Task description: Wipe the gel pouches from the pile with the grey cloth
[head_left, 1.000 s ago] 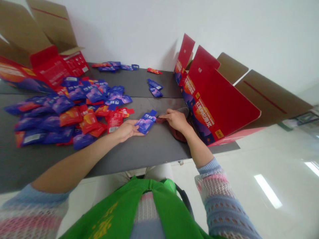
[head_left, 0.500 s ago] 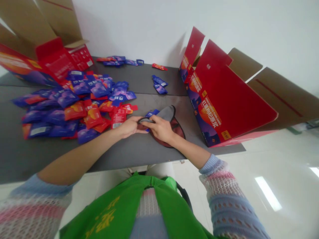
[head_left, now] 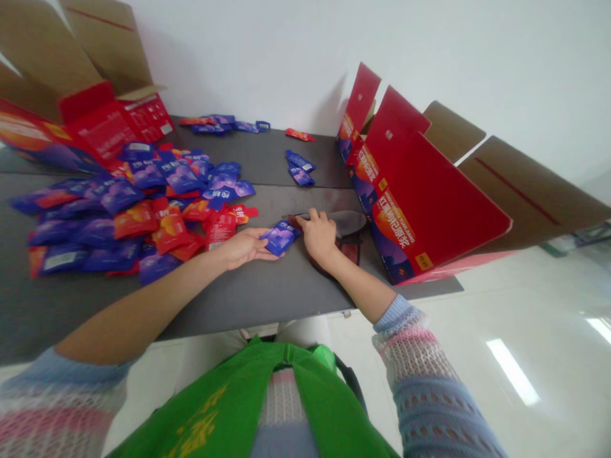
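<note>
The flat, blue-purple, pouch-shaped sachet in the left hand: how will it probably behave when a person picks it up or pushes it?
The blue-purple sachet would probably flex somewhat, since it looks like a thin, soft pouch. It seems light: the left hand holds it by one side. Rolling is unlikely, because its shape is flat.

At the back left of the grey table (head_left: 238,299), an open red carton (head_left: 102,130) is standing with its brown flaps (head_left: 112,48) raised, while on the right a row of red cartons (head_left: 420,197) is showing orange-and-purple printed fronts and spreading tan flaps (head_left: 539,191) outward. Behind them a white wall (head_left: 262,57) is catching a soft shadow (head_left: 330,105) beside the farthest carton, and a pale, glossy floor (head_left: 458,356) is reflecting bright strips of light (head_left: 513,372).
</note>
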`<state>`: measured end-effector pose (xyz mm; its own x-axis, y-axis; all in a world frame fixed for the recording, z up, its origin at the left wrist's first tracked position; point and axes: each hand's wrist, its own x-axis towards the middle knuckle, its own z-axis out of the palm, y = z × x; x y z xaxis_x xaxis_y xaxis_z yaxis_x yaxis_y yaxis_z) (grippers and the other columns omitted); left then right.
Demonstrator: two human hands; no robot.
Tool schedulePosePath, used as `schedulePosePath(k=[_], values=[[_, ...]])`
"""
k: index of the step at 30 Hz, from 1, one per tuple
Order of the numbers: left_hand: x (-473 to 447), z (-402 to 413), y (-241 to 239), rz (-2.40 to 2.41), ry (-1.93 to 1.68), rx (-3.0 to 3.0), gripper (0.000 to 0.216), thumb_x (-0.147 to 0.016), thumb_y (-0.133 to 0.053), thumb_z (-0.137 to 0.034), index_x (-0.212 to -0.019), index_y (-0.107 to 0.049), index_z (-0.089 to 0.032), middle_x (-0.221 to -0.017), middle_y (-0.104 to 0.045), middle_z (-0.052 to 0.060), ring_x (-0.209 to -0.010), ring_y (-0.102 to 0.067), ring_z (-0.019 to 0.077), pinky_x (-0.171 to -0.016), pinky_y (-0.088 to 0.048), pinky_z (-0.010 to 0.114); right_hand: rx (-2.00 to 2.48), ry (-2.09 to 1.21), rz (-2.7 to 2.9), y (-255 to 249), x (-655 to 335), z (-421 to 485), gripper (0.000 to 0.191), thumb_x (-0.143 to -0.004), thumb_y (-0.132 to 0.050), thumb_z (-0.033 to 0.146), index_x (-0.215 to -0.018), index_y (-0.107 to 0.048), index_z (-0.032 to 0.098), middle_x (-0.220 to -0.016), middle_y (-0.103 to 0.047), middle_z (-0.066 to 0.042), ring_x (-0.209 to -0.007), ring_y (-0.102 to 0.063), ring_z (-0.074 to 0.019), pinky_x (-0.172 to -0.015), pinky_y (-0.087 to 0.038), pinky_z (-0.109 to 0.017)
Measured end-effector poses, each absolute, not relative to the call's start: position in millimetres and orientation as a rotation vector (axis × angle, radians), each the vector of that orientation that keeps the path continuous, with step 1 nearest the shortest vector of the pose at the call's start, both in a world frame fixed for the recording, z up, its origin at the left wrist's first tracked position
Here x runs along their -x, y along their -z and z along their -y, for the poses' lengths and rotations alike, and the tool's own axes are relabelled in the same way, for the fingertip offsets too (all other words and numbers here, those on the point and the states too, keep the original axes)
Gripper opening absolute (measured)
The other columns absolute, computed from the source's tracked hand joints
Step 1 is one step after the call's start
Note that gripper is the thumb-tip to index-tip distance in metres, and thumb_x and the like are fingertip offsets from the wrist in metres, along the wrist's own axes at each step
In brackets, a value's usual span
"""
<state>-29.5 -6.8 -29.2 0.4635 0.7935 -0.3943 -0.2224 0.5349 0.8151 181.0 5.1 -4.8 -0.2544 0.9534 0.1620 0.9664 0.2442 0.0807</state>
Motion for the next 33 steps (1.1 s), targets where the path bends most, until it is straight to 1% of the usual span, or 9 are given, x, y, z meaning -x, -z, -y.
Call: schedulePosePath(k=[4, 8, 12, 16, 19, 22, 27, 31, 33], values=[[32, 5, 28, -0.872, -0.678, -0.761, 0.039, -0.085, -0.056, -0.001, -0.123, -0.065, -0.006, -0.105, -0.076, 0.021, -0.092, -0.076, 0.0283, -0.096, -0.056, 0.048, 1.926, 0.244, 2.299, 5, -201, -16, 0.043, -0.102, -0.035, 0.022, -0.129, -0.066, 0.036, -0.121, -0.058, -0.013, -0.103, -0.055, -0.0260, -0.078, -0.047, -0.036], [33, 4, 24, -0.876, -0.647, -0.744, 0.038, -0.086, -0.053, -0.001, -0.121, -0.066, -0.005, -0.104, -0.076, 0.021, -0.094, -0.075, 0.0292, -0.096, -0.055, 0.050, 1.893, 0.216, 2.209, 2, -218, -18, 0.048, -0.102, -0.033, 0.020, -0.137, -0.059, 0.040, -0.123, -0.057, -0.010, -0.102, -0.056, -0.0233, -0.078, -0.047, -0.031], [31, 5, 21, -0.888, -0.660, -0.726, 0.034, -0.086, -0.053, -0.001, -0.117, -0.067, -0.004, -0.100, -0.076, 0.021, -0.092, -0.076, 0.0291, -0.097, -0.054, 0.050, 1.826, 0.189, 2.202, 2, -212, -11, 0.051, -0.102, -0.031, 0.019, -0.142, -0.054, 0.041, -0.123, -0.057, -0.009, -0.105, -0.056, -0.0226, -0.077, -0.048, -0.030], [29, 8, 20, -0.906, -0.686, -0.688, 0.033, -0.085, -0.051, 0.001, -0.113, -0.067, -0.003, -0.102, -0.076, 0.021, -0.092, -0.075, 0.0293, -0.098, -0.054, 0.050, 1.710, 0.162, 2.409, 6, -189, 3, 0.050, -0.101, -0.034, 0.019, -0.143, -0.053, 0.038, -0.120, -0.059, -0.010, -0.103, -0.055, -0.0234, -0.078, -0.047, -0.031], [28, 11, 22, -0.920, -0.735, -0.665, 0.033, -0.082, -0.051, 0.003, -0.110, -0.068, -0.001, -0.103, -0.075, 0.022, -0.092, -0.075, 0.0297, -0.098, -0.054, 0.051, 1.586, 0.175, 2.556, 6, -180, 8, 0.047, -0.101, -0.037, 0.022, -0.142, -0.054, 0.038, -0.123, -0.057, -0.011, -0.107, -0.054, -0.0239, -0.082, -0.047, -0.032], [25, 14, 21, -0.947, -0.763, -0.640, 0.035, -0.081, -0.049, 0.004, -0.110, -0.067, 0.002, -0.100, -0.075, 0.024, -0.090, -0.076, 0.0302, -0.096, -0.055, 0.052, 1.515, 0.177, 2.613, 8, -183, 7, 0.047, -0.101, -0.038, 0.021, -0.140, -0.056, 0.040, -0.124, -0.057, -0.009, -0.105, -0.054, -0.0222, -0.080, -0.046, -0.031], [22, 13, 17, -1.036, -0.797, -0.587, 0.038, -0.079, -0.044, 0.005, -0.109, -0.066, 0.005, -0.092, -0.075, 0.024, -0.084, -0.076, 0.0294, -0.090, -0.058, 0.049, 1.340, 0.212, 2.651, 15, -190, 7, 0.045, -0.102, -0.039, 0.022, -0.138, -0.058, 0.041, -0.120, -0.058, -0.008, -0.100, -0.054, -0.0209, -0.077, -0.043, -0.030], [27, 11, 21, -0.981, -0.773, -0.612, 0.050, -0.071, -0.041, 0.010, -0.112, -0.068, 0.002, -0.092, -0.076, 0.020, -0.083, -0.076, 0.0265, -0.086, -0.059, 0.045, 1.119, 0.190, 2.721, 11, -182, 21, 0.043, -0.103, -0.040, 0.025, -0.138, -0.058, 0.042, -0.118, -0.059, -0.007, -0.096, -0.054, -0.0203, -0.075, -0.042, -0.030], [30, 11, 23, -0.935, -0.742, -0.630, 0.051, -0.069, -0.041, 0.011, -0.110, -0.070, 0.000, -0.091, -0.077, 0.018, -0.082, -0.075, 0.0247, -0.085, -0.059, 0.043, 1.086, 0.159, 2.731, 5, -179, 27, 0.041, -0.103, -0.041, 0.026, -0.136, -0.060, 0.040, -0.117, -0.059, -0.008, -0.096, -0.054, -0.0203, -0.074, -0.042, -0.030]])
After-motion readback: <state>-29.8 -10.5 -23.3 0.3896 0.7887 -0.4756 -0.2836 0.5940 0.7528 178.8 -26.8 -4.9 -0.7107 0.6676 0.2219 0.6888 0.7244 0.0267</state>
